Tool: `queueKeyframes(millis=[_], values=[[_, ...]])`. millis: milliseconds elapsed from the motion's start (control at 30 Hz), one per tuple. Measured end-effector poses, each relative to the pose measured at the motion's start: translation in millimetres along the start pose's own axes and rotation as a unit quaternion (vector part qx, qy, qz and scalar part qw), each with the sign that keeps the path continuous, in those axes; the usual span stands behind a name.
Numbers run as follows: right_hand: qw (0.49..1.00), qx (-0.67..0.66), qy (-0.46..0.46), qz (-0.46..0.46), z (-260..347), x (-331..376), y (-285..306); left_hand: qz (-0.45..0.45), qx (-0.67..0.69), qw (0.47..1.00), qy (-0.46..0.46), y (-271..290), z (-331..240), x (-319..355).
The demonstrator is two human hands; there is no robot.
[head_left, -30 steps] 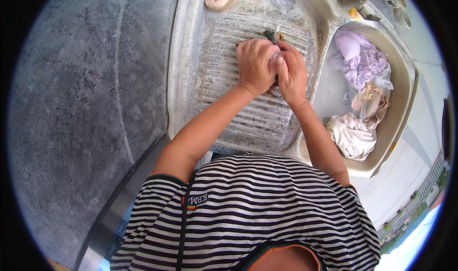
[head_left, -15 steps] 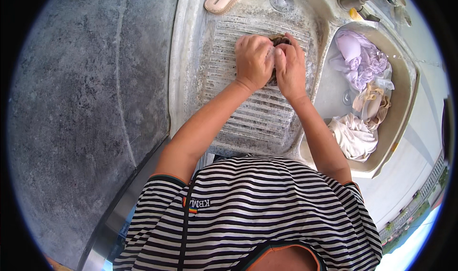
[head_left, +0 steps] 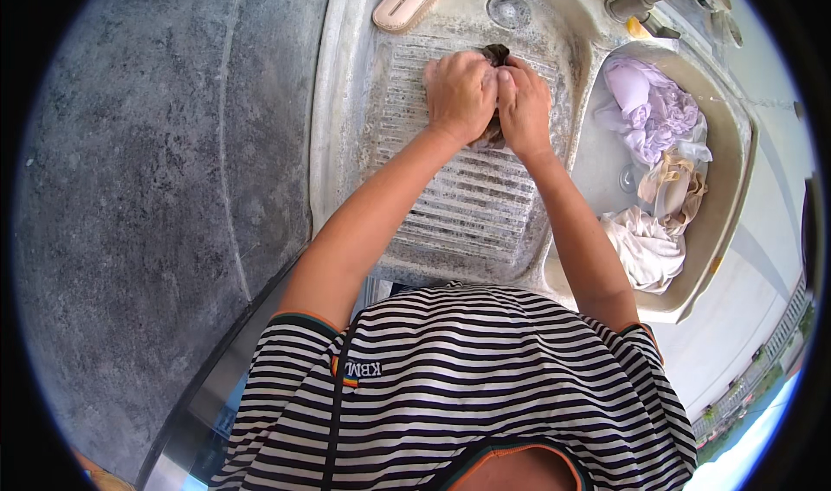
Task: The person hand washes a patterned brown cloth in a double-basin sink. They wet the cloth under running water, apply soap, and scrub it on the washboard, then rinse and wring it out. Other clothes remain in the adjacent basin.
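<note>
Both my hands are closed side by side around a small dark, wet cloth [head_left: 492,133] over the ridged washboard [head_left: 472,218] of the sink. My left hand [head_left: 463,93] grips its left side, fingers curled. My right hand [head_left: 525,102] holds the right side, its thumb against the left hand. Dark bits of the cloth poke out above and below the hands; most of it is hidden by them, so its kind cannot be told.
A pink scrub brush [head_left: 409,0] lies at the far left, near a drain [head_left: 508,11]. On the right a basin [head_left: 727,205] holds lilac cloth [head_left: 653,110], beige pieces [head_left: 679,188] and white cloth [head_left: 645,249]. Over its far end juts a tap [head_left: 645,6]. Grey countertop [head_left: 138,171] borders the left.
Both hands have shifted slightly away from me along the washboard, still gripping the dark cloth. More of it now shows above and below them.
</note>
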State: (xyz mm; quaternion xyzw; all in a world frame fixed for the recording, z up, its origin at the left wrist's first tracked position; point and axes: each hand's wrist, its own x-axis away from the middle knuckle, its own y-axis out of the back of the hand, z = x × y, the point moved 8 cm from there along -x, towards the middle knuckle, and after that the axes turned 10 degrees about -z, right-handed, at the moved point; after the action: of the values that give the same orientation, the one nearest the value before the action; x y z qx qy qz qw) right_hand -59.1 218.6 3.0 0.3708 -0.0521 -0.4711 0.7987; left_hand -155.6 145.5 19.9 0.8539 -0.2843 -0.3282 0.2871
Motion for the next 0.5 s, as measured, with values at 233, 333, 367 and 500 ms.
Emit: queueKeyframes(millis=[233, 333, 367, 500], values=[[0.989, -0.090, -0.002, -0.116, 17, 35, 25, -0.119, 0.084, 0.989, 0.021, 24, -20, 41], [0.993, 0.048, -0.072, -0.075, -12, -50, -14, -0.028, -0.049, 0.994, 0.093, -28, 25, -37], [0.986, 0.092, -0.117, -0.068, -27, -67, -18, -0.022, -0.098, 0.983, 0.156, -41, 32, -51], [0.986, 0.167, -0.017, -0.002, -22, -31, -17, 0.057, -0.092, 0.992, 0.058, -37, 26, -25]])
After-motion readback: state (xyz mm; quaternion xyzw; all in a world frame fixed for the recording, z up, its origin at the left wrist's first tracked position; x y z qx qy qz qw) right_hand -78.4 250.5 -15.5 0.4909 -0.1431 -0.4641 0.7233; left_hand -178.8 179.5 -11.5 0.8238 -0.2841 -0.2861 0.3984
